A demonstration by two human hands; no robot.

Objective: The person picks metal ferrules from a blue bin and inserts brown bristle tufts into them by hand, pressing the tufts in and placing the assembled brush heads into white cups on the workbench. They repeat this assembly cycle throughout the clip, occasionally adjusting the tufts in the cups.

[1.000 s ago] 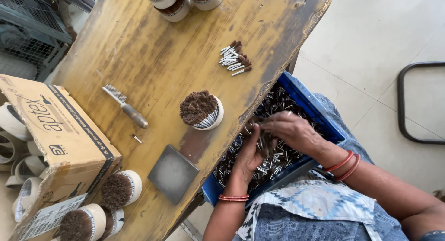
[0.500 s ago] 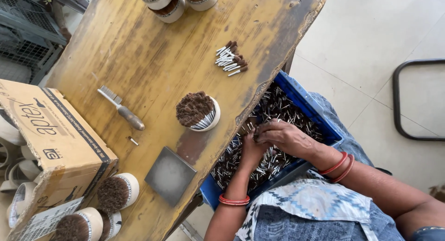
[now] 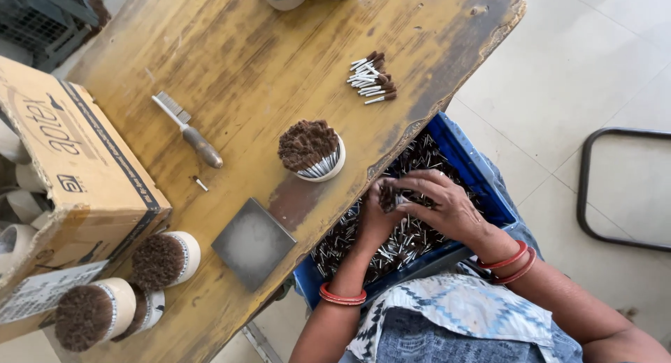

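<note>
A blue plastic crate point(image 3: 475, 169) rests on my lap, filled with several small brown-tipped brush pieces with silver ferrules. My left hand point(image 3: 377, 213) and my right hand point(image 3: 440, 206) meet over the crate and hold a small bunch of brush pieces point(image 3: 388, 195) between the fingers. On the wooden table point(image 3: 231, 62) above the crate stands a white cup point(image 3: 314, 152) packed with brush pieces, brown tips up. A loose pile of brush pieces point(image 3: 372, 78) lies farther up the table.
A cardboard box point(image 3: 63, 167) sits at the table's left. Filled white cups point(image 3: 164, 259) lie on their sides at the lower left. A metal comb tool point(image 3: 187, 129) and a grey square plate point(image 3: 254, 243) lie on the table. A metal frame point(image 3: 594, 195) stands on the tiled floor.
My hands have closed together over the crate, gathering pieces into a bunch. The view has shifted slightly; nothing on the table has moved.
</note>
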